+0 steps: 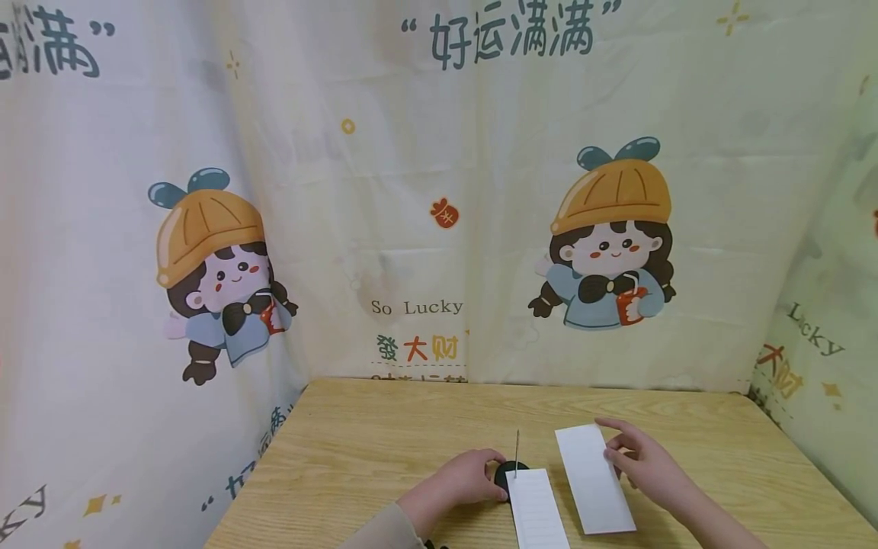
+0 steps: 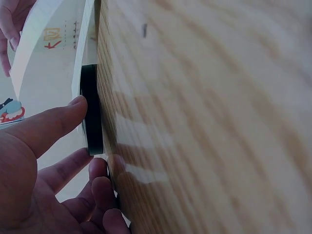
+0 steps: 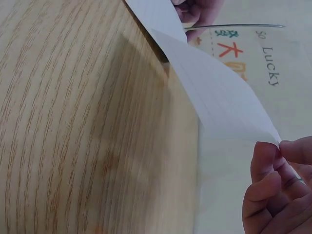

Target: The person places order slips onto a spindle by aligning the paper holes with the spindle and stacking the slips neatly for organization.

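A receipt spike stands upright on the table, with a thin metal needle (image 1: 517, 450) and a round black base (image 2: 91, 114). My left hand (image 1: 466, 479) grips the base at its left edge, thumb on one side and fingers on the other. A lined white paper slip (image 1: 538, 509) lies over the base, its far end at the foot of the needle. To the right, my right hand (image 1: 645, 463) pinches a second white paper slip (image 1: 595, 480) by its right edge. In the right wrist view this slip (image 3: 214, 83) bends and is held above the table.
The wooden table (image 1: 384, 427) reaches back to a cream curtain (image 1: 411, 252) printed with cartoon figures and lettering. More curtain hangs along the left and right sides. Part of a dark object shows by the left wrist at the bottom edge of the head view.
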`<state>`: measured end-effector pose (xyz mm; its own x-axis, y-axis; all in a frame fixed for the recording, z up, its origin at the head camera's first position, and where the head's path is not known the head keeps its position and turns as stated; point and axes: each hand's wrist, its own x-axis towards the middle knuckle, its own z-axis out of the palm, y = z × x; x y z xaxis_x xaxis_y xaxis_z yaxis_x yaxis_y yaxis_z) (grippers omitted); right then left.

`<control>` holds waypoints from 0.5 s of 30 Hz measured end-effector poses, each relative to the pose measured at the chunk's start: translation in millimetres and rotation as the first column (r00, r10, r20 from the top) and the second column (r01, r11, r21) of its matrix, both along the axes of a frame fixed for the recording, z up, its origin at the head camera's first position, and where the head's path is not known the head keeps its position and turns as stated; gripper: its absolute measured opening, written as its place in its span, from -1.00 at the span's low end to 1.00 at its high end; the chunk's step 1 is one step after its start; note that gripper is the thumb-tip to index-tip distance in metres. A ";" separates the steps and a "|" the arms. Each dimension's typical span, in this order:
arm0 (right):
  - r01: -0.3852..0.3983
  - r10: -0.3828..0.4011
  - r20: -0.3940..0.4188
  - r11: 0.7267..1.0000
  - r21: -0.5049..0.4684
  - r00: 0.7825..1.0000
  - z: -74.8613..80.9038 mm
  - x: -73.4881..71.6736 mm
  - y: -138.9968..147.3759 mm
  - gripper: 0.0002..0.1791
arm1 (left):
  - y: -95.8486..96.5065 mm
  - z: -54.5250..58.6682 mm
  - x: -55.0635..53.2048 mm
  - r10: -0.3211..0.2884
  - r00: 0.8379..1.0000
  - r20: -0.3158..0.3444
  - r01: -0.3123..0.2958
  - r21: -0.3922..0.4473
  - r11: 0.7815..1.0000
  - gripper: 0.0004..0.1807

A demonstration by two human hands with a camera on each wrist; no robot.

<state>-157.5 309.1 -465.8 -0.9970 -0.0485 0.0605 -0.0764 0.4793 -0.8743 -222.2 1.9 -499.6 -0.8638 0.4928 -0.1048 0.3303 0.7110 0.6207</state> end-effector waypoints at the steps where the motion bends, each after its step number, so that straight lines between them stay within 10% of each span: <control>1: 0.002 -0.002 0.004 1.000 -0.010 1.000 0.9 0.4 -0.9 -0.42 | -0.1 0.0 -0.1 -0.001 1.000 0.002 0.001 0.001 1.000 -0.48; 15: 0.007 -0.005 0.025 0.995 -0.100 1.000 10.5 2.7 -12.9 -0.39 | -0.3 -1.1 -3.0 -0.002 1.000 0.006 0.002 -0.019 1.000 -0.48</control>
<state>-154.8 296.2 -455.3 -0.9985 -0.0373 0.0399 -0.0513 0.3900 -0.9194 -225.2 1.6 -500.7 -0.8621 0.4924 -0.1194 0.3278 0.7219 0.6095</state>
